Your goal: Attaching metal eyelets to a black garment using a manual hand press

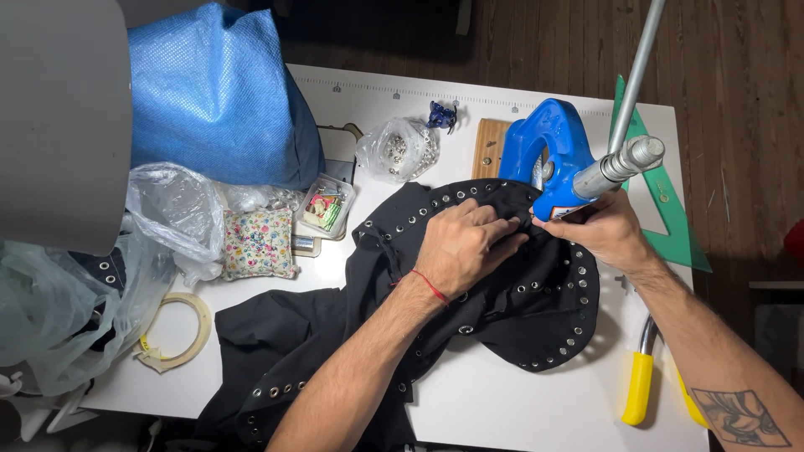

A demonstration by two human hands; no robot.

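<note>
Head view: my left hand (465, 244) lies flat on the black garment (502, 293), fingers together, pressing its eyelet-studded edge toward the blue eyelet press (548, 159) just to the right and far of them. My right hand (607, 230) sits beneath the press; whether its fingers are apart I cannot tell. The garment's edge curves left to right across the worktop (519, 402). Far off, a clear bag (400, 149) holds metal eyelets; a small clear box (325, 207) holds coloured bits.

White table (502, 402) carries black garment (536, 310), tape roll (176, 331), blue press (548, 155).
</note>
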